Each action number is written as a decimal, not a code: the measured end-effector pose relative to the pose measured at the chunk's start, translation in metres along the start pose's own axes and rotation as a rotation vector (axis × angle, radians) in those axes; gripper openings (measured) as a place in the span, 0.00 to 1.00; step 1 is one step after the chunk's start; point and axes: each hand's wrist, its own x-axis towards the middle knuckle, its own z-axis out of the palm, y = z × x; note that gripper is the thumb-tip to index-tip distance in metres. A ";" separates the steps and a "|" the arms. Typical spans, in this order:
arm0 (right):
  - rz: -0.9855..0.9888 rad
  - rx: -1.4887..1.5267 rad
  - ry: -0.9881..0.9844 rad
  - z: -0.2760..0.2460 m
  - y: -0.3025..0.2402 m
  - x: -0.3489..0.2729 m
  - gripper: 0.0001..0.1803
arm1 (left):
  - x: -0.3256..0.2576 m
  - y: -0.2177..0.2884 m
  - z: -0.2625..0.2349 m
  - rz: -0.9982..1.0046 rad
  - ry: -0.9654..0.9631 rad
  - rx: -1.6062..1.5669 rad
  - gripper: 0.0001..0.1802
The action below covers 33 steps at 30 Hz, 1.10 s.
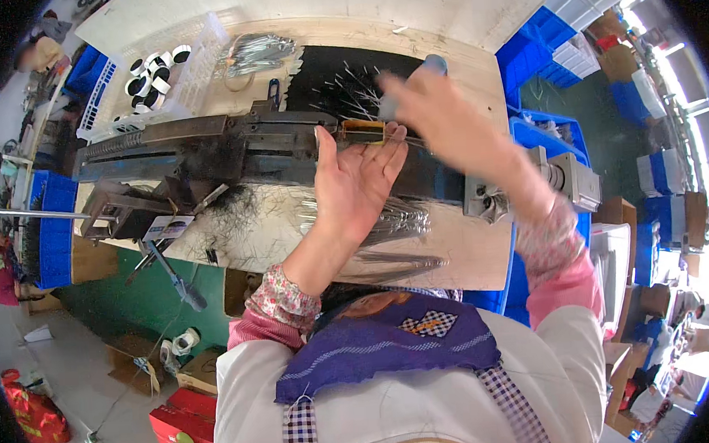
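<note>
Thin metal needles (395, 219) lay in a loose bundle on the wooden bench (486, 254), just below the long dark metal machine bar (204, 149). The left hand (356, 181) lay spread flat, fingertips touching a small amber block (363, 130) on the bar. The right hand (437, 115), blurred, gripped a grey-blue tool (430, 64). Bare wood lay toward the bench's near edge.

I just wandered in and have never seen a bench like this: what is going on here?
A person stands at a wooden workbench with a long dark metal machine lying across it. The left hand is open, palm up, its fingertips against a small orange-brown part on the machine. The right hand, blurred by motion, grips a blue-grey handled tool above a black mat scattered with thin metal needles. More needles lie bundled below the machine, and a white basket holds black-and-white rings.
</note>
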 end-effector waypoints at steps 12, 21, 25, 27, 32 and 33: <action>-0.014 0.324 -0.020 0.015 -0.007 0.020 0.10 | -0.008 0.000 -0.006 0.150 0.016 0.174 0.42; -0.106 0.167 0.049 0.011 -0.005 0.013 0.11 | -0.008 0.004 -0.003 0.109 -0.005 0.186 0.43; -0.231 0.123 0.162 0.018 -0.026 0.008 0.09 | -0.007 0.006 -0.009 0.092 -0.045 0.214 0.43; -0.069 0.137 0.177 0.017 -0.023 0.011 0.10 | -0.012 0.006 -0.009 0.097 -0.025 0.179 0.43; -0.010 -0.098 0.039 -0.005 -0.036 0.004 0.09 | -0.018 0.008 -0.002 0.213 0.043 0.135 0.39; -0.055 -0.170 -0.023 -0.003 -0.043 0.003 0.08 | -0.020 0.009 -0.002 0.205 0.026 0.149 0.40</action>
